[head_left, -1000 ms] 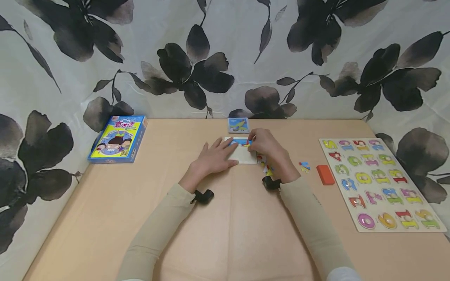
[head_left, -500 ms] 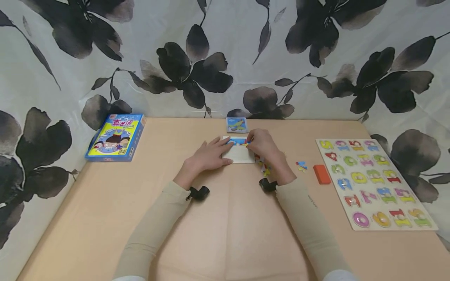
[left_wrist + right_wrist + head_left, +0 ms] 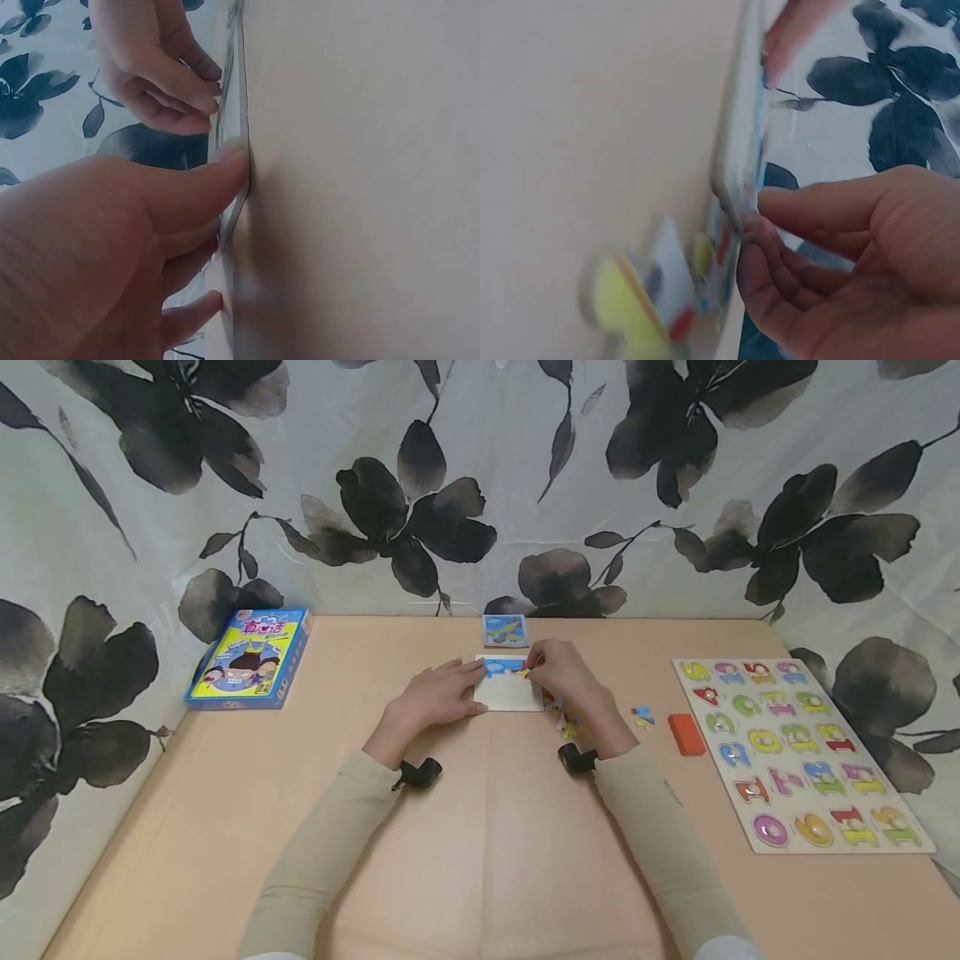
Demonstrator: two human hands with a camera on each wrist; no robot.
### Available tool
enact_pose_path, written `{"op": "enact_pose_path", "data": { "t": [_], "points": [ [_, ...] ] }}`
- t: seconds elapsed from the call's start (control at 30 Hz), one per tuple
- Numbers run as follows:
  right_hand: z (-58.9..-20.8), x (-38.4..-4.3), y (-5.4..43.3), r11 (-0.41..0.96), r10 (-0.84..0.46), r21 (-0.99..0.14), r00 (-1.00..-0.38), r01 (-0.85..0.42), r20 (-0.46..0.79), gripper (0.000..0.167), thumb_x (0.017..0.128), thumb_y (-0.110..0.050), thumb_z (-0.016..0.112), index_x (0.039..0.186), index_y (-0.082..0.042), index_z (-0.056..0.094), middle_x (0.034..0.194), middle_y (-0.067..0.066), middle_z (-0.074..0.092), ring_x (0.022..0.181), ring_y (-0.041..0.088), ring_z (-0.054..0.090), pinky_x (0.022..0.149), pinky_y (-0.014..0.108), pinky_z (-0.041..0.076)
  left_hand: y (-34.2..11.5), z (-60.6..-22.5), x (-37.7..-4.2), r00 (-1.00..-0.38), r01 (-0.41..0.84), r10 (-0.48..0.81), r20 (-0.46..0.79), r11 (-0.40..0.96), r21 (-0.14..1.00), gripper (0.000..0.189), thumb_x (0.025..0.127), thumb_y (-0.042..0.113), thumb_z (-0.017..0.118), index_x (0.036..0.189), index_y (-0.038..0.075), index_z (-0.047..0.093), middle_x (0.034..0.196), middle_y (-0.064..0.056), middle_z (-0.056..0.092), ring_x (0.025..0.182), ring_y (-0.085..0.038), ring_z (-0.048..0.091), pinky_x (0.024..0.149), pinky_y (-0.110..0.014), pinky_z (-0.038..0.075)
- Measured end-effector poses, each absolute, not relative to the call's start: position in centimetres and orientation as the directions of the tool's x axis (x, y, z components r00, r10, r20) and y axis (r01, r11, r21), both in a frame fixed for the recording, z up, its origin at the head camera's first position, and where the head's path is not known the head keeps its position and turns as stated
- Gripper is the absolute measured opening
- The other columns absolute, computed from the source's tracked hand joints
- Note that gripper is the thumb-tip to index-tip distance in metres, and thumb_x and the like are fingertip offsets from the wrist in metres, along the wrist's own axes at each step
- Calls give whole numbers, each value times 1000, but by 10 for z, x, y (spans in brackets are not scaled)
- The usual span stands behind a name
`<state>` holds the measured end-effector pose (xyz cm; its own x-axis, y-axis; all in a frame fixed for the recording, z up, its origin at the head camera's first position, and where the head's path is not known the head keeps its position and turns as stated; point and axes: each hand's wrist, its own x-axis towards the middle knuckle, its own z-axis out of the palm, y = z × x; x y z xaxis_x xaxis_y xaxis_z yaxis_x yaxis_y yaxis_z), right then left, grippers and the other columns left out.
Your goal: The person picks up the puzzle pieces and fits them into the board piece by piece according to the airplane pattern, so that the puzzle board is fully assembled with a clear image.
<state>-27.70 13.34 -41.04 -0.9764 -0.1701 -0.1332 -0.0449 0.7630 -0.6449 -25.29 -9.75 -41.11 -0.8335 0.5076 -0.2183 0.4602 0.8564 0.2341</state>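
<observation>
A small white jigsaw board point(image 3: 508, 697) lies on the table, with blue and red pieces point(image 3: 501, 667) along its far part. My left hand point(image 3: 438, 695) rests at the board's left end, fingers fairly straight; in the left wrist view its thumb point(image 3: 199, 191) presses the near edge. At the board's right end my right hand point(image 3: 564, 672) pinches a small puzzle piece point(image 3: 524, 670), mostly hidden by the fingertips. In the right wrist view, thumb and forefinger meet beside the board's edge. Loose puzzle pieces point(image 3: 567, 725) lie under the right hand.
Behind the board is a small blue picture card point(image 3: 506, 631). Further right lie a few pieces point(image 3: 643, 718), a red block point(image 3: 687, 734) and a large letter-shaped peg board point(image 3: 806, 760). A blue-and-yellow box point(image 3: 249, 658) stands at the left; a floral curtain point(image 3: 540, 527) hangs behind.
My left hand has drawn back to the left, its fingers sliding off the blue pieces toward the board's left edge. The right hand stays at the board's right end.
</observation>
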Motion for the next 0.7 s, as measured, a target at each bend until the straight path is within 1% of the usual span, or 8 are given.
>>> {"op": "enact_pose_path", "data": {
  "t": [0.17,0.2,0.27,0.33,0.43,0.57,0.7],
  "points": [
    [-403,-270,152,754,-232,-647,-967,-114,-100,22,93,-7,57,111,-3,67,108,14,65,96,28,57,80,37,53,-97,-411,-252,-834,455,504,-226,859,237,72,97,51,57,157,22,30,166,6,24,155,-27,21,119,-61,25],
    [-401,-269,156,758,-236,-640,-967,-122,-95,23,94,-9,57,113,-3,67,110,14,65,99,27,57,85,39,53,-97,-411,-252,-835,453,503,-226,859,239,72,97,51,57,157,22,30,166,6,23,155,-27,21,120,-61,25],
    [-397,-267,165,766,-239,-629,-967,-132,-88,25,94,-9,56,115,-3,67,112,15,65,101,28,56,90,42,51,-97,-412,-252,-835,452,502,-225,859,241,72,97,51,57,157,23,30,166,6,23,155,-27,20,120,-61,24],
    [-394,-265,173,774,-236,-621,-967,-127,-97,26,95,-10,55,117,-3,67,113,15,64,101,29,55,92,43,50,-97,-412,-252,-834,453,505,-223,857,246,72,97,51,57,157,22,30,166,6,23,155,-27,20,120,-61,24],
    [-392,-264,185,783,-235,-611,-965,-117,-117,28,94,-9,55,120,-3,66,113,15,63,100,29,53,90,42,50,-97,-412,-252,-833,454,507,-222,855,249,72,97,51,57,157,22,30,166,6,23,155,-27,20,120,-61,24],
    [-393,-261,199,793,-230,-600,-964,-109,-130,29,94,-9,57,120,-3,66,111,15,63,99,28,53,87,39,50,-97,-412,-252,-835,454,507,-215,855,251,73,96,51,58,157,21,31,166,5,24,155,-28,21,119,-62,24],
    [-395,-258,212,807,-229,-580,-964,-109,-137,28,93,-9,59,120,-2,66,110,16,64,98,29,54,86,39,50,-96,-413,-252,-836,452,506,-211,854,256,73,96,51,58,157,21,31,166,5,24,155,-28,21,119,-63,23]
  ]
}}
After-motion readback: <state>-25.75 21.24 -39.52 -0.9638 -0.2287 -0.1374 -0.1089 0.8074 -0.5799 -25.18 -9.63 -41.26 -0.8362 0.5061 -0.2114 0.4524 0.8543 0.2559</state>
